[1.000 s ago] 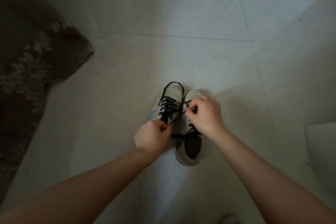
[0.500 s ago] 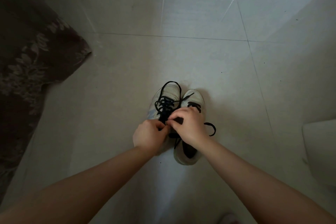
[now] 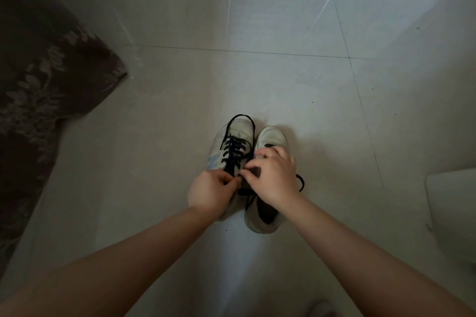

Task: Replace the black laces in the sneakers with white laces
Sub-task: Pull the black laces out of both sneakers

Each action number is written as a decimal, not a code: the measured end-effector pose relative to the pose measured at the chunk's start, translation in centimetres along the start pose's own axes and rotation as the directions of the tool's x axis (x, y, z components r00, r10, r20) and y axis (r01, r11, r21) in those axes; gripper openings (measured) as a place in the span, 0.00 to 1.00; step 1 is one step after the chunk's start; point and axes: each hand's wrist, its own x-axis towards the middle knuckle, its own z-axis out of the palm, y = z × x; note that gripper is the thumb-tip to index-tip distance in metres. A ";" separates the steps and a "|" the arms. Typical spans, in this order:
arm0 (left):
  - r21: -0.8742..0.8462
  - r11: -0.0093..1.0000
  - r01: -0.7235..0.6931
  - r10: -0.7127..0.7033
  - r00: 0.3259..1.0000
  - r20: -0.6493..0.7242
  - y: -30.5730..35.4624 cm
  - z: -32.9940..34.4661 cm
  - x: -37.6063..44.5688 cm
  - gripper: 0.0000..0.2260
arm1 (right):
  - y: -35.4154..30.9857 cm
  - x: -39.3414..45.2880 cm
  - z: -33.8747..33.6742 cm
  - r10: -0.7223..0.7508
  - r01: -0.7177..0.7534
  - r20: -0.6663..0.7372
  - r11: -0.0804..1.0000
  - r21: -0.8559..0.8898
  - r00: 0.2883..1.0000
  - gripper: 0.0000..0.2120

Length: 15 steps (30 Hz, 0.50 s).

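Two white sneakers stand side by side on the tiled floor, toes pointing away from me. The left sneaker [image 3: 239, 134] still carries its black lace [image 3: 233, 148], with a loop lying over the toe. The right sneaker [image 3: 273, 136] has its black lace [image 3: 300, 183] pulled loose, trailing out to the right from under my hand. My left hand [image 3: 210, 192] pinches a lace at the top of the left sneaker's tongue. My right hand [image 3: 274, 179] lies over the right sneaker with fingers curled on its lace. No white laces are in view.
A dark floral fabric, a sofa or blanket [image 3: 43, 80], fills the left side. A pale rounded object [image 3: 453, 213] sits at the right edge. Grey floor tiles [image 3: 257, 80] stretch ahead of the shoes.
My right hand first dropped from the toe end to the middle of the right sneaker, pulling lace loose, and has now reached forward again. The left hand stayed put.
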 end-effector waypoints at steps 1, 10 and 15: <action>0.006 1.000 -0.003 0.003 1.000 -0.001 0.0 0.0 0.0 0.08 | -0.1 0.0 0.2 -0.031 0.032 -0.055 0.999 0.016 0.998 0.12; 0.054 0.998 -0.014 0.013 1.000 0.020 0.1 -0.3 -0.1 0.09 | 0.2 0.3 0.5 -0.365 0.349 -0.104 0.926 -0.142 0.925 0.07; 0.007 1.000 0.014 -0.014 0.999 0.034 -0.2 -0.3 0.1 0.11 | 2.4 2.0 -2.8 -0.221 0.183 -0.210 0.966 -0.185 0.953 0.09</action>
